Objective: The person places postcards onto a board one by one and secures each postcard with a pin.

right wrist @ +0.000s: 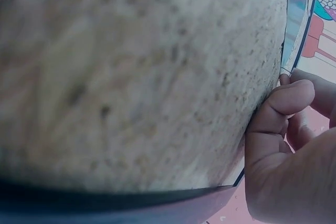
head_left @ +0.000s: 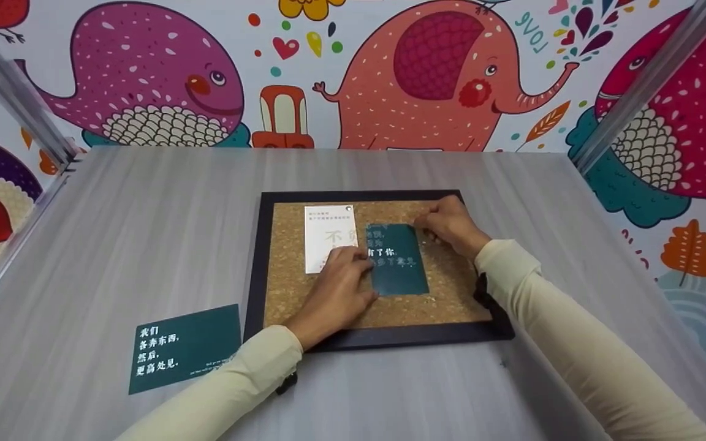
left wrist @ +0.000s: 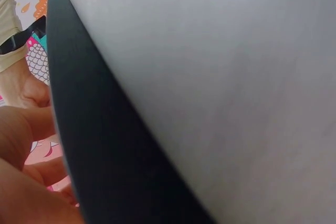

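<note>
A dark green card (head_left: 401,278) with white lettering lies upright on a cork board (head_left: 310,300). My right hand (head_left: 453,228) is at its top right corner, thumb and fingers curled together in a pinch. What sits between those fingertips I cannot tell. In the right wrist view the thumb (right wrist: 294,97) bends over beside the cork. My left hand (head_left: 336,288) rests across the card's left edge with fingers loosely bent, covering part of it. Left of the green card is a white card (head_left: 318,233), with a small pin at its top right corner; the left hand hides its lower right part.
A second green card (head_left: 187,349) lies on the table left of the board, partly under the left sleeve. The board has a raised black frame (head_left: 255,263). Behind the table stands a wall with printed animals (head_left: 377,110), and metal posts (head_left: 653,79) rise at both sides.
</note>
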The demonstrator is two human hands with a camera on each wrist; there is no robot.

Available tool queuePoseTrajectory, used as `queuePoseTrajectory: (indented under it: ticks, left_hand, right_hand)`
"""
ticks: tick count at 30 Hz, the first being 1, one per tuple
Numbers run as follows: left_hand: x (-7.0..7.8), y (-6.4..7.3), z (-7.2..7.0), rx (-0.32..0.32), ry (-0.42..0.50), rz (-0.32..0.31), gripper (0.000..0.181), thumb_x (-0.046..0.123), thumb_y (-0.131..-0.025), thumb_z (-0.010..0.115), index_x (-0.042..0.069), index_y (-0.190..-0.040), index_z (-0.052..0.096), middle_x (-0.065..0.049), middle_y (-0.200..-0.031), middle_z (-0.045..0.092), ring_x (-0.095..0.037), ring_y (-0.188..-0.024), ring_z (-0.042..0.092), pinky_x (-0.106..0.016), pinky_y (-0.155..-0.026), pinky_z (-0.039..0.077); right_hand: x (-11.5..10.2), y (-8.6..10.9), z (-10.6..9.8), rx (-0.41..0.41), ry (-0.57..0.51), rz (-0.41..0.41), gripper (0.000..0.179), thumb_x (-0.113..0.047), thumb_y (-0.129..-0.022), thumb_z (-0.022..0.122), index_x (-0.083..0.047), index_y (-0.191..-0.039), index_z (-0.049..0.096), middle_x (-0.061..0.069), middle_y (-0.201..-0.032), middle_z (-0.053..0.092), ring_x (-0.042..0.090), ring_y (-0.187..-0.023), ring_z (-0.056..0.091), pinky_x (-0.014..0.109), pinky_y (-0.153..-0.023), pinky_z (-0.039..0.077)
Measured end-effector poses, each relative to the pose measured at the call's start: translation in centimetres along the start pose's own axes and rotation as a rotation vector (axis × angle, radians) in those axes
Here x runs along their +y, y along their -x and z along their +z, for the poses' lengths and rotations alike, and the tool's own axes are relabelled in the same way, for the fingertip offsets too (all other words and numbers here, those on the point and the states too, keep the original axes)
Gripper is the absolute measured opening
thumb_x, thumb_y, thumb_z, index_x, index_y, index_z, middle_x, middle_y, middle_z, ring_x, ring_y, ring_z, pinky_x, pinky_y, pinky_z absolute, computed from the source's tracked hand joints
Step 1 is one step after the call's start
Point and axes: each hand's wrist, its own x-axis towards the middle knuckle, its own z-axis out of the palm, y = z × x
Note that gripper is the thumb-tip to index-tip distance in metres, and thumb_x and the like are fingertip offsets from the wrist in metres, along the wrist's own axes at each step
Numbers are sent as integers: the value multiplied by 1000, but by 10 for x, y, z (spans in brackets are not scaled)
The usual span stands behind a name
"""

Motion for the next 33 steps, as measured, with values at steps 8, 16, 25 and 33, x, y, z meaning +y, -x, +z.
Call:
queuePoseTrajectory:
  ticks: [8, 16, 25, 33]
  left_hand:
    - [0, -1, 0, 1, -8, 7, 42, 7, -92, 83, -10, -129, 75, -21, -145, 63, -39, -141, 51, -52, -119, 46]
    - [1, -1, 0, -14, -9, -17, 43, 7, -92, 83, -12, -130, 73, -21, -146, 62, -39, -142, 51, -52, -120, 46]
    - [1, -1, -1, -9, -21, -6, 43, 9, -93, 84, -11, -129, 74, -21, -145, 63, -39, -141, 51, -52, -120, 46]
    - [3, 0, -1, -21, -76, 9, 42, 10, -95, 85, -10, -130, 74, -20, -145, 63, -37, -141, 52, -50, -119, 48]
  right_hand:
    - [0, 1, 2, 0, 31, -16, 28, -6, -99, 73, -1, -73, 66, 4, -61, 57, 13, -50, 49, 27, -46, 39]
    - [-1, 2, 2, -3, 19, 12, 25, -8, -98, 74, -2, -75, 68, 2, -60, 54, 14, -50, 48, 28, -46, 36]
    - [0, 2, 2, -9, 20, -27, 23, -7, -99, 74, 0, -78, 70, 4, -62, 56, 15, -51, 49, 29, -45, 37]
    - [1, 1, 2, 0, 57, -48, 22, -6, -101, 74, 1, -80, 72, 6, -66, 60, 16, -54, 53, 27, -48, 41]
